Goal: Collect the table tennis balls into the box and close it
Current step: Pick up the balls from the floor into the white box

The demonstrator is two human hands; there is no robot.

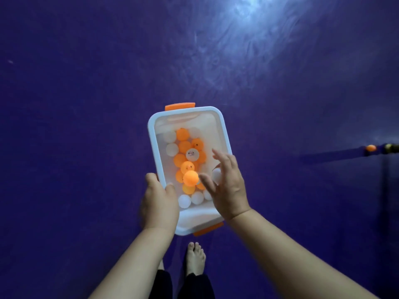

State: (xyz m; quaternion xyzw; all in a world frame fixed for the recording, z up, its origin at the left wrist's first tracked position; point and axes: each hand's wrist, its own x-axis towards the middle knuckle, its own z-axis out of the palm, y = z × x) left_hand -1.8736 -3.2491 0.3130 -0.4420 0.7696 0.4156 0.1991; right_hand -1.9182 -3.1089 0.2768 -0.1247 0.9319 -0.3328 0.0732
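Note:
A clear plastic box with a pale blue rim and orange clasps is held above a purple floor. It has no lid on and holds several orange and white table tennis balls. My left hand grips the box's near left edge. My right hand hovers over the box's right side, fingers spread, holding nothing. One orange ball sits just left of my right fingertips, above the others. Another orange ball lies on the floor far to the right.
The purple floor stretches all around, with a glare patch at the top. My bare feet stand below the box. A dark object lies by the far-right ball. No lid is in view.

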